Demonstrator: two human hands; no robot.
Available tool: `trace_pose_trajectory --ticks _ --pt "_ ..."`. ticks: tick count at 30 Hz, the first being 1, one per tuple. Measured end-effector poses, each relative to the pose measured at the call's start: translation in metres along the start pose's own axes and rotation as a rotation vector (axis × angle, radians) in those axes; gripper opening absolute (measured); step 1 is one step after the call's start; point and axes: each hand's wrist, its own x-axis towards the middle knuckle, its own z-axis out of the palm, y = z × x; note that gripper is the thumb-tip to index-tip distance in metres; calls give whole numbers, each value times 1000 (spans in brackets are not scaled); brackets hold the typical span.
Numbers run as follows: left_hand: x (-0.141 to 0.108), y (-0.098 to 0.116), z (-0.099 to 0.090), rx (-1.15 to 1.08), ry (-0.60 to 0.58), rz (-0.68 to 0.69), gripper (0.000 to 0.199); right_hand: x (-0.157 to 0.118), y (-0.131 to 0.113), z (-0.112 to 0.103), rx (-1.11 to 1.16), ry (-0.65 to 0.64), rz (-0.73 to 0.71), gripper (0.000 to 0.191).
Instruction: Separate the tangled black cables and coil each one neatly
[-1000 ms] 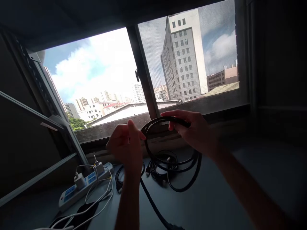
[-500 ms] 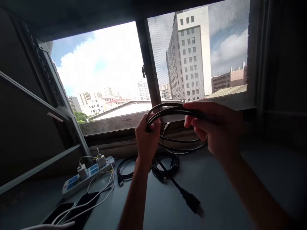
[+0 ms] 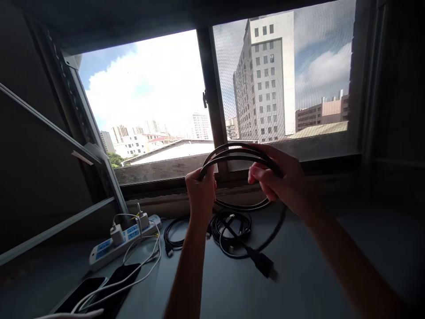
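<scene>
A black cable (image 3: 237, 151) forms several loops in the air between my hands, in front of the window. My left hand (image 3: 202, 190) is closed round the left side of the loops. On the right side, my right hand (image 3: 282, 175) grips the same loops between thumb and fingers. The lower part of the coil hangs behind my hands, and a strand runs down from my right hand to the table. Below hangs a dark plug (image 3: 262, 262) with a lighter, blurred tip.
Coiled black cables (image 3: 174, 243) lie on the grey table (image 3: 226, 292). A white power strip (image 3: 99, 260) with chargers stands left, white cords running over two dark phones (image 3: 121, 283). A window frame (image 3: 212, 88) rises behind, metal bars at left.
My right hand has moved slightly left and closed further round the loops. The hanging plug has shifted up and left, and a strand now droops onto the table beside it.
</scene>
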Motion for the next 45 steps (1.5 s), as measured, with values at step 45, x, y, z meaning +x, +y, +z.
trace_pose_trajectory --ticks 45 --pt "25 -41 -2 -54 -165 151 12 15 51 11 -217 142 14 26"
